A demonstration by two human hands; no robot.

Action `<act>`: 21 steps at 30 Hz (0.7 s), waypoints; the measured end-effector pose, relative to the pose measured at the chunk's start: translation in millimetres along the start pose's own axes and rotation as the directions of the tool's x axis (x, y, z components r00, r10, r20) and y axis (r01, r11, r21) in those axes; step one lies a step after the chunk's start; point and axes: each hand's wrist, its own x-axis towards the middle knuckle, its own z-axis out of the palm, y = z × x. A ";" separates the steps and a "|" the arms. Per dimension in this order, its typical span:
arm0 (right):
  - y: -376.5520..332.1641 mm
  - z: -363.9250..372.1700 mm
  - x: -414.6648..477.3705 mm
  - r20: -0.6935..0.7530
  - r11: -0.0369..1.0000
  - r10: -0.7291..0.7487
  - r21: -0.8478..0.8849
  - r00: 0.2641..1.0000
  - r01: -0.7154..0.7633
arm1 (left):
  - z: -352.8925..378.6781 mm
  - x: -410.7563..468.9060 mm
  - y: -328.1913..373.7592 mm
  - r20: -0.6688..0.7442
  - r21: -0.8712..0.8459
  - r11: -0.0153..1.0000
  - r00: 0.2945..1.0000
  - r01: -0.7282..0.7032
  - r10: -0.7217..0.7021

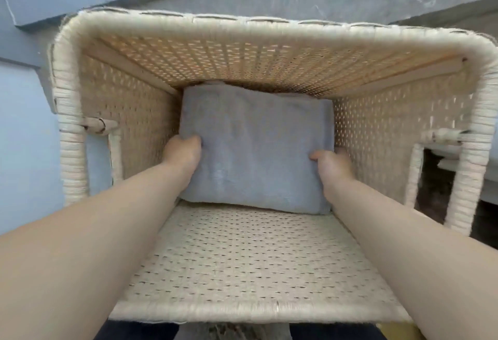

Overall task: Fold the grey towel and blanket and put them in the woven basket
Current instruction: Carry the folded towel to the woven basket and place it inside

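The placing step is in hand. The left hand (186, 151) and right hand (330, 163) each clutch a side edge of the folded grey cloth (256, 151), held between the fingers, deep inside the basket (269, 20). Next it likely needs setting flat, then a gentle release.

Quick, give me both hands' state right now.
Left hand: holding the folded grey cloth by its left side, down in the woven basket.
Right hand: holding the same cloth by its right side.
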 end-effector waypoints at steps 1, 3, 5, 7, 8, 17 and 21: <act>4.9 5.2 9.4 -0.002 1.000 -0.019 0.008 1.000 0.019 | 6.3 8.3 -6.7 0.020 0.041 0.999 1.000 -0.005 0.004; 13.6 11.5 20.9 -0.009 0.998 -0.059 0.016 0.998 0.059 | 13.8 16.6 -18.9 0.002 0.118 0.993 0.999 -0.032 0.032; 21.0 14.3 27.8 -0.021 0.993 -0.113 0.025 0.993 0.114 | 15.2 17.9 -28.9 -0.052 0.112 0.989 0.994 -0.094 0.100; 27.8 14.9 29.2 -0.032 0.986 -0.164 0.022 0.986 0.165 | 16.0 17.8 -34.9 -0.097 0.057 0.987 0.983 -0.153 0.158; 31.3 15.3 28.7 -0.031 0.981 -0.192 0.010 0.981 0.192 | 16.3 17.7 -36.3 -0.107 0.050 0.983 0.977 -0.178 0.182; 33.3 20.8 13.3 -0.006 0.800 -0.383 -0.502 0.924 0.329 | 0.9 -2.0 -22.4 -0.160 0.410 0.821 0.855 -0.397 0.494; 23.5 37.3 -16.4 0.265 0.207 -0.730 -0.792 0.630 0.574 | 9.1 -18.1 -14.2 0.283 0.633 0.347 0.624 -0.692 0.728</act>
